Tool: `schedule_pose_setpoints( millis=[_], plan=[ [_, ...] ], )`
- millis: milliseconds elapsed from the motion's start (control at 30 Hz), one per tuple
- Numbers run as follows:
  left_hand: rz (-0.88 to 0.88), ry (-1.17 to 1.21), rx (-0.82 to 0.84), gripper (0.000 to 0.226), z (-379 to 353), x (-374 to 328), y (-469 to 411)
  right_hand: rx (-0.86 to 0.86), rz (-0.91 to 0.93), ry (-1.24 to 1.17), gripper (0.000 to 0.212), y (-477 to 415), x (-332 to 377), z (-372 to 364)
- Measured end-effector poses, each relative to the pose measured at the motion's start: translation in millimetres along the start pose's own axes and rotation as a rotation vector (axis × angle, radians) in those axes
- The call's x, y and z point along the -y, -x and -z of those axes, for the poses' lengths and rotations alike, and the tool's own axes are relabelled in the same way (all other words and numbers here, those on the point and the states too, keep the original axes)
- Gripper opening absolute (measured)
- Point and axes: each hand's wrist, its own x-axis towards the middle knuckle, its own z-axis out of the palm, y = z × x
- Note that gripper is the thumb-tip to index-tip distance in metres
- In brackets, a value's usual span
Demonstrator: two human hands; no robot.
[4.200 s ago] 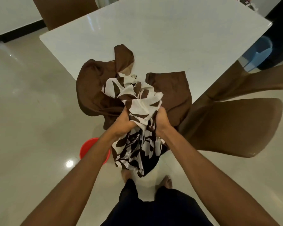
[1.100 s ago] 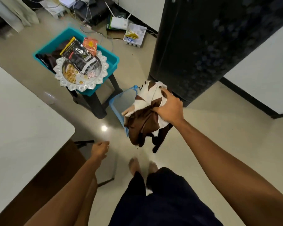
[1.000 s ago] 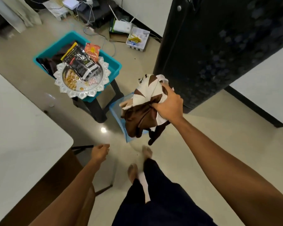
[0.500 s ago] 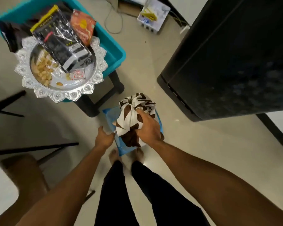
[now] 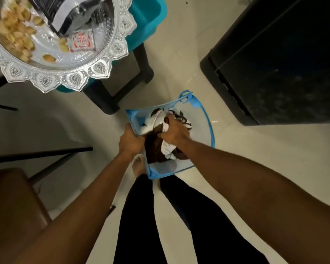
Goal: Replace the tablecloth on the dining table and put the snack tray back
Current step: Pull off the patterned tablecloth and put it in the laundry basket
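The brown and white tablecloth (image 5: 156,149) is bunched up inside a blue mesh laundry basket (image 5: 208,119) on the floor. My right hand (image 5: 174,131) is shut on the cloth, down inside the basket. My left hand (image 5: 131,141) grips the basket's left rim. The silver snack tray (image 5: 69,73) with nuts and a dark snack packet sits at the top left, on a teal bin (image 5: 149,21) atop a black stool (image 5: 111,96).
A tall black cabinet (image 5: 278,60) stands to the right of the basket. A brown chair seat (image 5: 11,202) and its black legs are at the lower left. My legs and bare feet are just below the basket. Pale tiled floor surrounds it.
I walked from the table to the basket with the cloth in my right hand and bent down. The cloth went down into the basket, and my left hand took hold of the rim.
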Motion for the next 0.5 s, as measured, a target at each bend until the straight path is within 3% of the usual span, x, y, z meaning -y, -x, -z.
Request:
schedule_pose_setpoints(
  millis=[67, 100, 233, 400, 500],
  plan=[
    [-0.012, 0.000, -0.013, 0.050, 0.4, 0.0, -2.4, 0.107, -0.059, 0.026, 0.116, -23.4, 10.5, 1.7],
    [-0.013, 0.005, -0.018, 0.051, 1.1, 0.2, -5.2, 0.145, -0.087, 0.064, 0.114, -33.7, 15.2, 3.5],
    [-0.006, 0.025, -0.007, 0.056, 2.8, 2.4, -13.3, 0.097, -0.132, 0.089, 0.056, -53.8, 17.5, 10.8],
    [0.095, 0.128, -0.055, 0.054, 10.3, 7.2, -4.1, 0.127, -0.184, 0.066, 0.055, -40.3, 3.2, 5.7],
    [0.157, 0.150, -0.011, 0.049, 17.2, 9.0, 9.5, 0.130, -0.150, 0.003, 0.042, -22.1, -0.4, 12.9]
  ],
)
